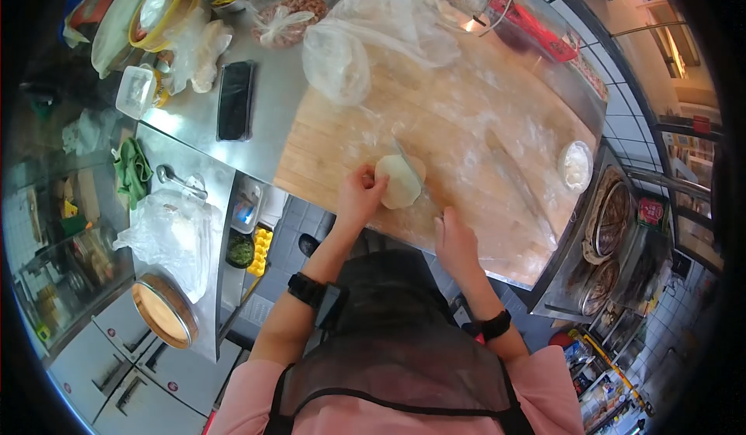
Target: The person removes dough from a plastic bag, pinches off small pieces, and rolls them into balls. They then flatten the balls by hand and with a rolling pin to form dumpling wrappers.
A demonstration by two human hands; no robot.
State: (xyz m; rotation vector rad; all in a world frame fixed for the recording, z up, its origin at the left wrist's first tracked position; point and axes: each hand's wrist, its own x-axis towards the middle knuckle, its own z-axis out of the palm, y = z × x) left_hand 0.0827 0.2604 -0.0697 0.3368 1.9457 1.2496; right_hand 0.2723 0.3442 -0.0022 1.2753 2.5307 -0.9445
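A flat, round, pale piece of dough (pixel 399 182) lies near the front edge of a floured wooden board (pixel 435 109). My left hand (pixel 362 196) is at its left edge, fingers closed with the fingertips on the dough. A knife with a thin blade (pixel 409 160) crosses the dough's right side, slanting down to my right hand (pixel 455 239), which is closed round its handle. Whether the blade has cut into the dough cannot be made out.
A rolling pin (pixel 522 180) lies on the board's right, beside a white bowl of flour (pixel 576 166). Plastic bags (pixel 336 62) cover the board's back left. A black phone (pixel 235 101) lies on the steel counter (pixel 273 85). At left stands a round wooden-rimmed container (pixel 165 311).
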